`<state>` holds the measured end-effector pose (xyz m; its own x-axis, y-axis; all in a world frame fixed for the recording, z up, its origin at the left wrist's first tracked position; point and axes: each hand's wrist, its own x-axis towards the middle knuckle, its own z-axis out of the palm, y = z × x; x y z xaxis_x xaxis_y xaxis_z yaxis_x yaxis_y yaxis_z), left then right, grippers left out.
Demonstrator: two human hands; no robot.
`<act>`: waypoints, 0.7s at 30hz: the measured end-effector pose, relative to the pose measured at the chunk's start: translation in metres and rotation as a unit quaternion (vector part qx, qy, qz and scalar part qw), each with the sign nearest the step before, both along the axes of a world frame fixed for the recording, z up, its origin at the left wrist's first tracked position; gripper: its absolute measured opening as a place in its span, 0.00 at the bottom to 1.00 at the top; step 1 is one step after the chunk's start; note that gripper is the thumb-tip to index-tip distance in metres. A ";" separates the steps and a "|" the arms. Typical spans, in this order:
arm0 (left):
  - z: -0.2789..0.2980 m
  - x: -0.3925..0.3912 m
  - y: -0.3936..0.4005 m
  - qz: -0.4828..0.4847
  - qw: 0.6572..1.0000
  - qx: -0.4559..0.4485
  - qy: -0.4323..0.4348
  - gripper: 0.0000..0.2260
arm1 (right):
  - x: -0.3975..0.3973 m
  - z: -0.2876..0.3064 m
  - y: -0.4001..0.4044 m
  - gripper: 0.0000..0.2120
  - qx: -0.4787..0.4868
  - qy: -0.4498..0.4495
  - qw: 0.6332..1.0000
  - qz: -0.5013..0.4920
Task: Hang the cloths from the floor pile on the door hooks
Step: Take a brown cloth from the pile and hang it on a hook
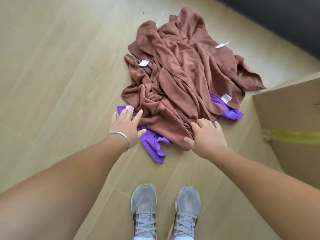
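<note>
A pile of brown cloths (181, 71) with white tags lies crumpled on the floor ahead of my feet. A purple cloth (152, 144) sticks out from under its near edge, and more purple fabric shows at the pile's right side. My left hand (125, 126), with a silver bangle on the wrist, hovers with spread fingers over the pile's near left corner. My right hand (207, 135) reaches with spread fingers over the near edge of the brown fabric. Neither hand holds anything. No door or hooks are in view.
A cardboard box (292, 122) with yellow tape stands on the right, close to the pile. A dark wall or panel (284, 19) runs along the top right. My grey shoes (166, 210) stand on the pale tiled floor (57, 66) just behind the pile.
</note>
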<state>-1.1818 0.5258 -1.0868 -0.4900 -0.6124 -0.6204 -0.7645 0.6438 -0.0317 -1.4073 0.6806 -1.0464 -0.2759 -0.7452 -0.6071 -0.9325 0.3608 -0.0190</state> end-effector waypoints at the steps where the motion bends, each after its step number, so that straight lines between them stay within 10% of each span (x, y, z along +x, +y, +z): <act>1: -0.016 -0.001 0.000 -0.008 1.000 -0.012 -0.010 0.32 | 0.001 -0.016 0.002 0.29 0.004 0.012 1.000 0.001; 12: -0.083 0.001 0.001 0.010 0.997 -0.063 0.047 0.15 | 0.007 -0.084 0.016 0.13 0.000 0.042 0.999 0.011; 21: 0.036 0.026 -0.022 0.050 0.997 -0.056 0.035 0.15 | 0.002 0.037 -0.017 0.13 -0.029 0.074 0.997 0.009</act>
<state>-1.1560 0.5038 -1.0510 -0.4628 -0.7245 -0.5108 -0.8278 0.5593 -0.0434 -1.4054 0.6637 -1.0092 -0.3465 -0.7830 -0.5166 -0.9326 0.3470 0.0996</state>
